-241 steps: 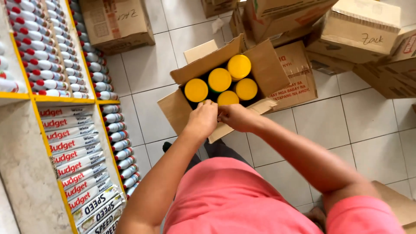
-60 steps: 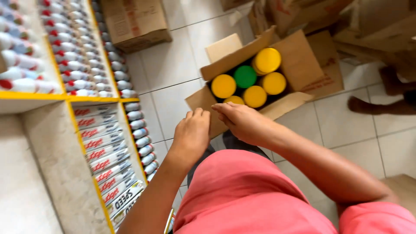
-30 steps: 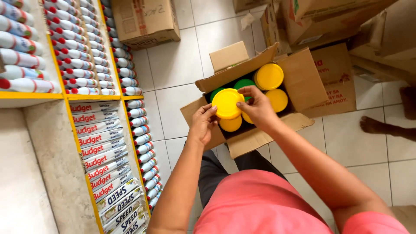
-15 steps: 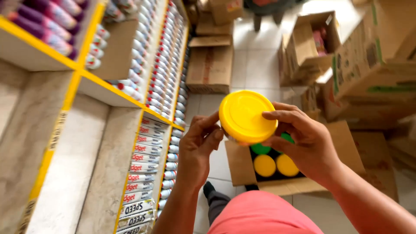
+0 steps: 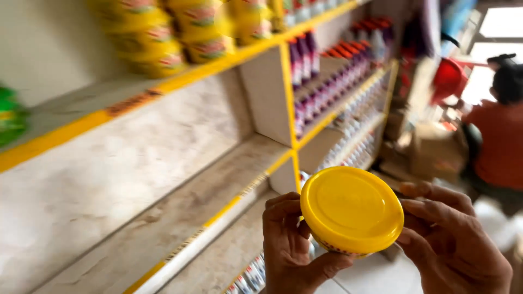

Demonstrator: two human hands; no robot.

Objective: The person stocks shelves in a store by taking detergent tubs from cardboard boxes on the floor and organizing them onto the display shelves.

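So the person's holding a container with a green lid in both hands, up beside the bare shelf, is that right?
Not quite: the lid is yellow, not green. The head view shows both the left hand and the right hand holding the round container with a yellow lid, up beside the bare shelf.

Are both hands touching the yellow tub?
Touching. The head view shows the left hand wrapped under the yellow-lidded tub, and the right hand with fingers against its side.
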